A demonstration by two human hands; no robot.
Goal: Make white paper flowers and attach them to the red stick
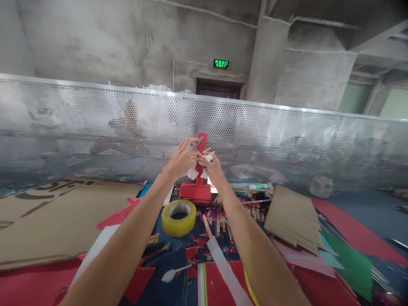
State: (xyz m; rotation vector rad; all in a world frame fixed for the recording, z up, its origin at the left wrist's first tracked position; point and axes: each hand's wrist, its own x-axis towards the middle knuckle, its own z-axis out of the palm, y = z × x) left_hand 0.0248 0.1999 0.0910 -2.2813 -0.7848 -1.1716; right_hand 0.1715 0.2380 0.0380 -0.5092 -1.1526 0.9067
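Observation:
A red paper-covered craft (200, 175) stands upright on a red box-like base (194, 192), with a curved, hooked top and white crumpled tufts along its stem. My left hand (185, 158) reaches its upper stem from the left, fingers bent and closed on it. From the right, my right hand (214, 166) pinches at the same stem beside a white tuft (208, 157). Thin pale sticks (208, 152) poke out between the two hands. My fingertips partly hide the stem, so the exact contact is unclear.
A yellow tape roll (179, 218) lies before the base. Cardboard sheets (57, 216) are at left and right (291, 219). Red scraps (191, 253), a white plastic spoon (168, 275), firecracker-like sticks (223, 225) and coloured paper (347, 263) clutter the table. Behind stands a perforated metal panel (248, 131).

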